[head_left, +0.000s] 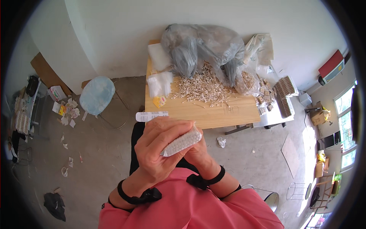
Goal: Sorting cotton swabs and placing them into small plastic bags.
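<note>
Close in front of my chest, both hands are wrapped round a small bundle of cotton swabs [182,143], its white tips packed in rows and facing up. Clear film seems to cover it. My left hand [151,147] grips one side with bent fingers across the top. On the other side my right hand [198,153] holds it, its fingers partly hidden. Beyond them, a loose heap of cotton swabs [204,88] lies on the wooden table [190,117]. Clear plastic bags [159,84], yellow cards [159,101] and a printed white strip [148,116] lie at the table's left.
Large grey plastic bags [207,42] stand at the back of the table. To the right, a side table holds rows of small packs [288,95]. A round stool with a pale blue cover [97,94] stands left, near scattered paper [68,110].
</note>
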{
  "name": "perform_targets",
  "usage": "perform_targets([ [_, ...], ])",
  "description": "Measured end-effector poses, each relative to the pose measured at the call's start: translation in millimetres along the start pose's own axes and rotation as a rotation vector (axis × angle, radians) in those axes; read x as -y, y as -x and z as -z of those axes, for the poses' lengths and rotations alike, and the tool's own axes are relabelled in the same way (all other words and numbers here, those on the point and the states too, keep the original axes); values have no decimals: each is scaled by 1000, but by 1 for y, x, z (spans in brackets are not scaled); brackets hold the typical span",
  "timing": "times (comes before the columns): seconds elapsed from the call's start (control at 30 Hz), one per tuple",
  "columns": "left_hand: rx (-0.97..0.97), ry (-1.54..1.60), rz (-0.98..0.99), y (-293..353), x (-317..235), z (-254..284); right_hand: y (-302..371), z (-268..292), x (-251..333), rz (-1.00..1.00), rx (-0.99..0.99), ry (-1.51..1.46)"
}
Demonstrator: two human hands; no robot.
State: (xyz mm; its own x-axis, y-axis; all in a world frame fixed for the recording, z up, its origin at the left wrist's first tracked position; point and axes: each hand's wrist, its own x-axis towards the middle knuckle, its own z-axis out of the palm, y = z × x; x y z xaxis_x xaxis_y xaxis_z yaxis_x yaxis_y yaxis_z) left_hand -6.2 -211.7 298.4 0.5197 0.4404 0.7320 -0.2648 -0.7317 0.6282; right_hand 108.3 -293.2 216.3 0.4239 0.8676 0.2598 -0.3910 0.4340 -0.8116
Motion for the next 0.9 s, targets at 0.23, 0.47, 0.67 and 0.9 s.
perform_targets([
  [0.23, 38, -87, -64, 9, -14, 9, 18, -25, 1, -35, -110, -344],
  [0.47, -72, 386, 570, 28, 37, 19, 3, 18, 48, 240, -122, 551],
  [0.67, 172, -52, 213, -12, 9, 14, -5, -8, 103, 96, -16, 827],
  [0.9, 192, -17, 219, -27, 31, 18, -31, -7, 98, 408, 42, 1205],
])
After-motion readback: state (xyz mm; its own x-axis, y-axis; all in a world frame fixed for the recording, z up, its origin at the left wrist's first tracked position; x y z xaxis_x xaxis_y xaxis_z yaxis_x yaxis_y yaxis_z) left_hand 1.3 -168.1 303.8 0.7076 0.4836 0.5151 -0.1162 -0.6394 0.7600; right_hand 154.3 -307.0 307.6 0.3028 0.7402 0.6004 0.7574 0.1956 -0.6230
